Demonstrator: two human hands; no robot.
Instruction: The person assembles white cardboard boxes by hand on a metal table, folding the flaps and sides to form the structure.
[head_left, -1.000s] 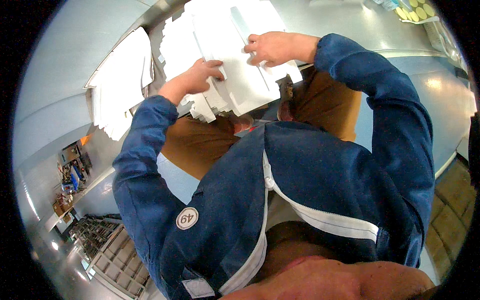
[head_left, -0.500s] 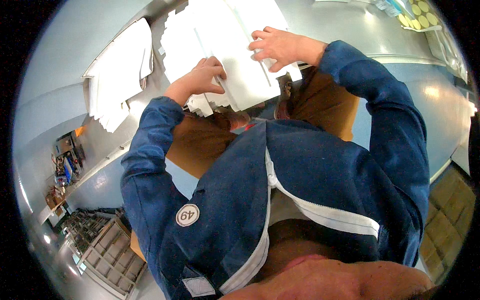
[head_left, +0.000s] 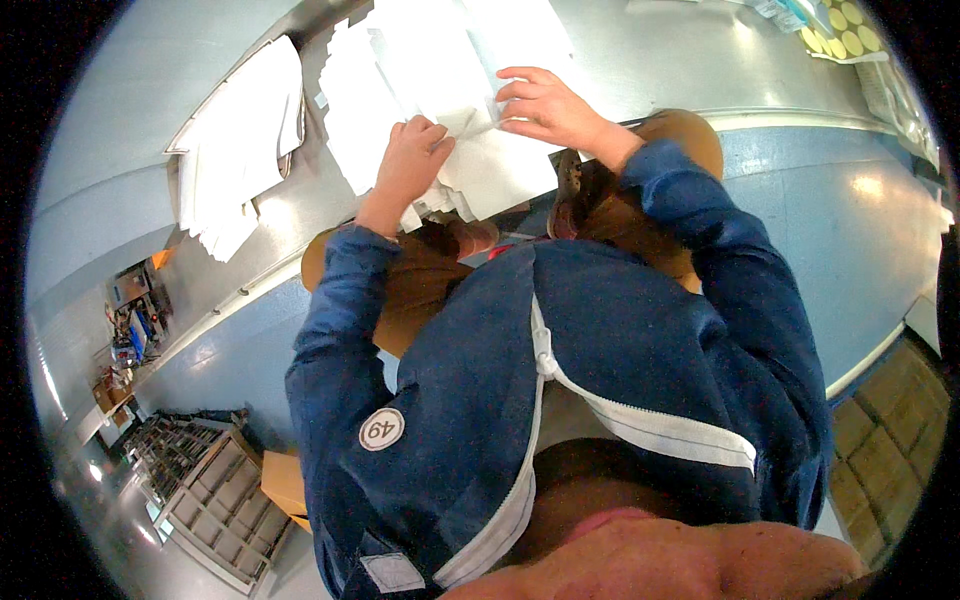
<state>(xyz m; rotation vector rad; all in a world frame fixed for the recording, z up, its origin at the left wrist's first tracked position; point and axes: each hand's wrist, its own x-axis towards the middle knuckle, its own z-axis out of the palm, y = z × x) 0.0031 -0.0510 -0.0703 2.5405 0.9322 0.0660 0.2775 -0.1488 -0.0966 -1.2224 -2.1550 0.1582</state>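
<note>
- I take the white card pile (head_left: 505,175) as landmark: it lies on the steel bench (head_left: 680,55) before the person, probably set there for easy reach.
- Over the pile's left part I see the left hand (head_left: 412,158), fingers curled toward the thumb; I can't tell whether they pinch card.
- Over its right part, the right hand (head_left: 550,108) is loosely spread, gripping nothing I can see, perhaps to avoid creasing.
- Left of the pile, a second white stack (head_left: 240,120) sits apart, presumably leaving working room.

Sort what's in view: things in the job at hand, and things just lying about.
In use:
left hand
right hand
white sheets beneath them
perhaps the white stack at left

Apparently just lying about:
yellow discs, upper right
cardboard box, lower left
grey rack beside it
</note>
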